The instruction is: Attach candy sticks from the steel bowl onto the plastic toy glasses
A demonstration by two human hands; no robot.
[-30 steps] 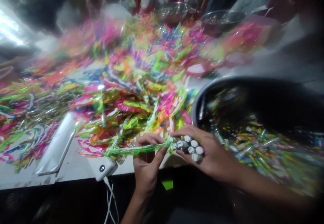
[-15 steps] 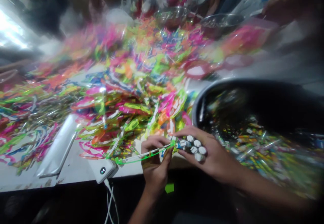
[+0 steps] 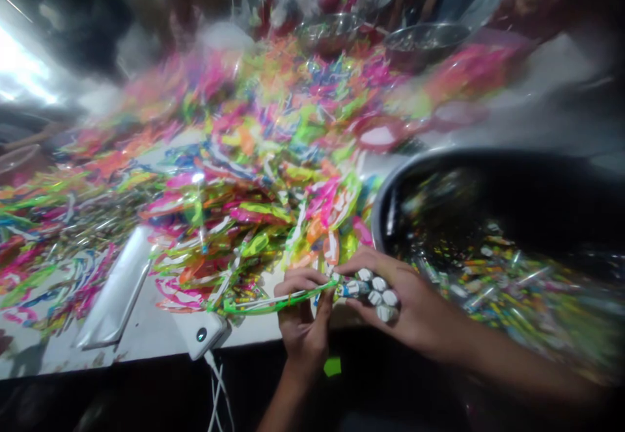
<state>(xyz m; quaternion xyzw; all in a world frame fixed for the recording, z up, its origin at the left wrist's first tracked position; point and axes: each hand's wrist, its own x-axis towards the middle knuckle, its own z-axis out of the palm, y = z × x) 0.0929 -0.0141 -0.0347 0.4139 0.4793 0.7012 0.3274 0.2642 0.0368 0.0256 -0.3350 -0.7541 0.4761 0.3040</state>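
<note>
My left hand (image 3: 303, 321) pinches the end of a thin green and white plastic strand (image 3: 266, 303), which stretches left over the table edge. In my right hand (image 3: 415, 302) is a bundle of small tubes with white ends (image 3: 381, 297), wrapped by the fingers. Between the fingertips of both hands, a blue-and-white tube (image 3: 350, 287) meets the strand's end; how they join is too small to tell. Just beyond the hands lies a heap of bright pink, orange, green and white plastic pieces (image 3: 254, 214).
On the right stands a big dark tub (image 3: 379, 217) holding many small colourful tubes (image 3: 508, 276). A white power bank (image 3: 208, 336) with a cable lies at the table's front edge, beside a long silvery-white object (image 3: 117, 295). Metal bowls (image 3: 424, 34) and people are at the back, blurred.
The view has shifted slightly. Both hands keep their grips, and the green and white strand appears drawn closer together; little else differs.
</note>
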